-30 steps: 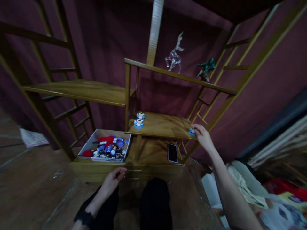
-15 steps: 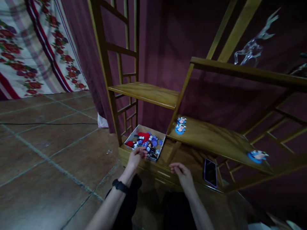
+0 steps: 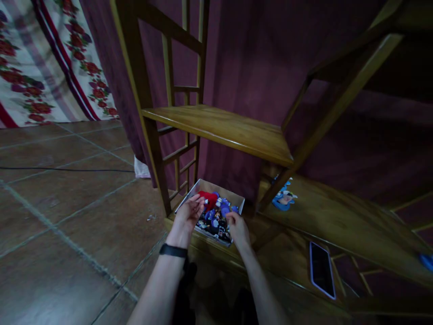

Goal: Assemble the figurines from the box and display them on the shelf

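Note:
A shallow cardboard box [image 3: 241, 204] stands on the low bottom board of the wooden shelf unit, full of small toy figures [image 3: 216, 220] in purple, black and white. A larger red piece [image 3: 210, 199] lies among them. My left hand [image 3: 189, 213] is over the box's left side, palm partly up, fingers stretched and holding nothing. At the box's right side is my right hand [image 3: 237, 229], its fingers curled together close to the purple figures; whatever they may hold is hidden.
Blue-based figurines [image 3: 283, 201] stand on the right-hand shelf [image 3: 324, 207], partly behind a slanting post. A phone [image 3: 322, 270] lies on the board below. Above the box juts a wooden shelf [image 3: 219, 128]. Purple curtain [image 3: 243, 90] hangs behind. A black cable [image 3: 67, 169] crosses the tiled floor.
My right hand has moved left to the box, and its fingers are more curled. My left hand has turned palm-up with fingers extended. The view has shifted closer to the box.

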Available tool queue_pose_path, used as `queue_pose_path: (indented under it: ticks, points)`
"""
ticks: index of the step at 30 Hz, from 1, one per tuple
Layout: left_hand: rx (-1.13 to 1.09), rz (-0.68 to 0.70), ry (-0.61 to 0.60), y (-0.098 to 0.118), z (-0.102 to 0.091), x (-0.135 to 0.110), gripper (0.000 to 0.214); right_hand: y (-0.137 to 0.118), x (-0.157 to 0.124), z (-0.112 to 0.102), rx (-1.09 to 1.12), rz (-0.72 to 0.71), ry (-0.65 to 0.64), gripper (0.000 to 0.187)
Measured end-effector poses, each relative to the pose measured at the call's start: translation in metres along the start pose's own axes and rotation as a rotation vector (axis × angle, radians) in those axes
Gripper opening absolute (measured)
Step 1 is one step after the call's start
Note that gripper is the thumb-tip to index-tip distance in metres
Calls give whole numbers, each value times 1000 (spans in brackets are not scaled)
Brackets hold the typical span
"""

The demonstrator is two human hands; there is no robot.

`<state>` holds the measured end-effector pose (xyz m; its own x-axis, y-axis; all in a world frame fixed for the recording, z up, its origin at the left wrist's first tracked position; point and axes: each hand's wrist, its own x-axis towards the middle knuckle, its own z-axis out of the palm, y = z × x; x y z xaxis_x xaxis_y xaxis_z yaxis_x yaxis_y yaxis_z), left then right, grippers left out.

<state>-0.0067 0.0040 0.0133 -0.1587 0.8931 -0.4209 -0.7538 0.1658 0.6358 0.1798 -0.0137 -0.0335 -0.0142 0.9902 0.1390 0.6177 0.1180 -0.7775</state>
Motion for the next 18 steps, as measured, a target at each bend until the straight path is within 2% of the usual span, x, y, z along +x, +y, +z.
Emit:
queue_pose_path:
  ticks: [3, 5, 8, 14, 18]
  points:
    - [2, 54, 102, 9, -12, -2, 25, -3, 12, 22, -65, -36, -17, 23]
    - [-13, 136, 191, 12, -12, -5, 24, -5, 17, 35, -112, -62, -25, 24]
    - [-80, 265, 189, 12, -5, -10, 24, -8, 20, 49, -187, -83, -17, 30]
    - [-140, 110, 124, 13, -1, -10, 22, -14, 19, 65, -238, -219, -84, 43]
    - [-201, -20, 93, 17, -1, -5, 21, -18, 16, 70, -300, -201, -119, 39]
